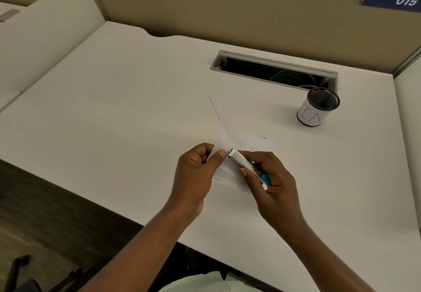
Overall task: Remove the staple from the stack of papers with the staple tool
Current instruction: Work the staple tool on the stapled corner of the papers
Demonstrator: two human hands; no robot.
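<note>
A small stack of white papers (252, 145) lies on the white desk (127, 114), with its top sheet lifted and standing up at the left. My left hand (196, 173) pinches the near-left corner of the papers between thumb and fingers. My right hand (273, 178) holds the staple tool (247, 165), a silver metal bar with a blue end, pointing up and left. The tool's silver tip meets the papers right beside my left thumb. The staple itself is too small to make out.
A black mesh pen cup (317, 107) with a white label stands at the back right. Behind it is an open cable slot (273, 71) in the desk. Beige partition walls enclose the desk. The desk's front edge runs diagonally at lower left, with a dark chair (20, 271) below.
</note>
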